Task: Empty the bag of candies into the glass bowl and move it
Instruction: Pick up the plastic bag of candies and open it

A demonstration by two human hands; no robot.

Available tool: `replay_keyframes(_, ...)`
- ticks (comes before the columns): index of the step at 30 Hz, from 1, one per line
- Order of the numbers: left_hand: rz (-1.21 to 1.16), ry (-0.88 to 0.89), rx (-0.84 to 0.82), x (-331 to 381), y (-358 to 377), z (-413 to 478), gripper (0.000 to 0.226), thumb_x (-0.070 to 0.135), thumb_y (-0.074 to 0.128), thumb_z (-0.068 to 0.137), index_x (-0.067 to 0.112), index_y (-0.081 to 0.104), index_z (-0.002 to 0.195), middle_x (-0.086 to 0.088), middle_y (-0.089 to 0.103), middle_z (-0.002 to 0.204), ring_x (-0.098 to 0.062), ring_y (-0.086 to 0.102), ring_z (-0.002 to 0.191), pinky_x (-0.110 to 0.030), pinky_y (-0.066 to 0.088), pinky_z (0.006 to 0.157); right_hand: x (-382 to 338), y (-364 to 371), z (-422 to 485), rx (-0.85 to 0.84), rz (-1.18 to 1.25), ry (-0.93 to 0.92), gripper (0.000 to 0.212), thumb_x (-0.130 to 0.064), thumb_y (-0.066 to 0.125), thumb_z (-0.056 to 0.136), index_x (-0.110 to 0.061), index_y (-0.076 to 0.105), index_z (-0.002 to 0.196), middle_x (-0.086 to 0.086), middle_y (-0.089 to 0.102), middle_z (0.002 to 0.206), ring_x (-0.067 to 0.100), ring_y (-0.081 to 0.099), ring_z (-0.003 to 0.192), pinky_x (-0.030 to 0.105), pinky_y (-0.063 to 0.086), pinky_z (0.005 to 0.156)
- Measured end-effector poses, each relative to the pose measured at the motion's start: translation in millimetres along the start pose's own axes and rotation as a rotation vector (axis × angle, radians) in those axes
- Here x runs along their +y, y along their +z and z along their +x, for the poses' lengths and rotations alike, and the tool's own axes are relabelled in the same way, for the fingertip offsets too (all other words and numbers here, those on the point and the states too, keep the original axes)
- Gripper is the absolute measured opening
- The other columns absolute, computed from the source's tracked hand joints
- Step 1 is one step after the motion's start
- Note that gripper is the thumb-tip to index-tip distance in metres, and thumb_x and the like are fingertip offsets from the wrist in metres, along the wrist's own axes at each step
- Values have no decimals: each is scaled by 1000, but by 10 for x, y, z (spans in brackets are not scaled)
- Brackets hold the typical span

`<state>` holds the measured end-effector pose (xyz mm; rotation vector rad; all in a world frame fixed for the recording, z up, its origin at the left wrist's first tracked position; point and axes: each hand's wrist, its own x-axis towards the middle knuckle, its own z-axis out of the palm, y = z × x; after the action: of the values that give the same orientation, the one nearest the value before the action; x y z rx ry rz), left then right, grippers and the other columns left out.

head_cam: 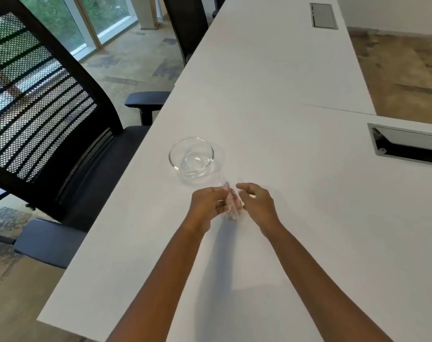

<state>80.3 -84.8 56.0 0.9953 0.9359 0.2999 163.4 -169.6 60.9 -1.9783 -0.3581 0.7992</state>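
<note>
A clear glass bowl stands on the white table near its left edge; nothing shows inside it. Just in front of the bowl, a small clear plastic bag of candies sits blurred between my two hands, with pinkish contents showing through. My left hand grips the bag from the left side. My right hand is beside the bag on the right, fingers curled toward it; whether it touches the bag is unclear.
A black mesh office chair stands close at the table's left edge, a second chair farther back. Two metal cable hatches are set into the tabletop at right and far back.
</note>
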Motion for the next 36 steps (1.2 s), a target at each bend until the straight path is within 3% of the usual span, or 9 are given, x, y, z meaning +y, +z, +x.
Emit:
replay_keyframes(3, 27, 10, 36, 6, 177, 13, 18, -2, 53, 86, 0, 62, 71, -13, 58, 69, -18, 54, 58, -13, 51, 47, -76, -118, -68, -24, -7, -48, 27, -10, 48, 90, -9, 67, 108, 9, 68, 114, 25, 63, 106, 42, 50, 99)
replay_keyframes(8, 55, -24, 13, 34, 363, 43, 25, 3, 56, 85, -14, 63, 101, -21, 64, 89, -25, 60, 71, -22, 50, 59, -107, -274, -101, -99, -120, -102, 26, -15, 55, 88, -12, 66, 112, 1, 66, 98, 13, 58, 90, 17, 46, 72)
replay_keyframes(11, 67, -58, -18, 53, 401, 56, 16, 7, 60, 84, -7, 66, 90, -10, 67, 68, -18, 61, 60, -18, 52, 53, -104, -351, -81, -99, -115, -92, 29, -10, 62, 83, -10, 66, 112, 1, 64, 91, 16, 59, 87, 20, 49, 71)
replay_keyframes(15, 65, -82, -97, 31, 367, 85, 15, 12, 63, 84, -2, 67, 90, -10, 63, 75, -16, 60, 62, -17, 54, 55, -68, -394, -64, -110, -30, -48, 24, -1, 60, 79, -2, 69, 102, 15, 70, 85, 31, 70, 89, 42, 56, 90)
replay_keyframes(18, 11, -110, -171, -5, 337, 95, 14, 17, 63, 85, 3, 65, 82, -7, 60, 75, -15, 57, 64, -14, 54, 52, -13, -403, -42, -117, 49, -10, 22, -1, 59, 79, -1, 69, 99, 19, 73, 94, 28, 70, 83, 37, 58, 86)
replay_keyframes(24, -184, -191, -225, -156, 279, 142, 22, 24, 55, 90, 4, 63, 88, 0, 60, 64, -7, 56, 56, -12, 55, 55, 18, -392, -29, -151, 139, 15, 14, -3, 58, 80, -9, 70, 82, 12, 70, 78, 22, 67, 69, 32, 57, 78)
replay_keyframes(28, -222, -175, -221, -213, 281, 156, 23, 23, 51, 92, 7, 63, 80, 1, 66, 61, -6, 61, 55, -14, 56, 54, 29, -371, -4, -131, 171, 19, 16, -19, 60, 85, -9, 67, 75, 3, 66, 68, 14, 65, 59, 26, 57, 69)
replay_keyframes(32, -84, -75, -263, -209, 269, 161, 20, 10, 49, 93, 4, 61, 77, 3, 68, 53, -6, 63, 50, -15, 54, 53, -4, -351, 44, -64, -34, -15, 37, -40, 65, 80, -5, 67, 91, 13, 73, 80, 26, 73, 72, 33, 60, 75)
replay_keyframes(36, 97, 42, -277, -170, 260, 144, 16, 9, 57, 88, 5, 64, 74, -6, 67, 69, -7, 67, 58, -15, 56, 58, -3, -388, 87, -10, -33, -32, 27, -24, 62, 84, 3, 66, 84, 21, 72, 84, 30, 70, 71, 37, 61, 71)
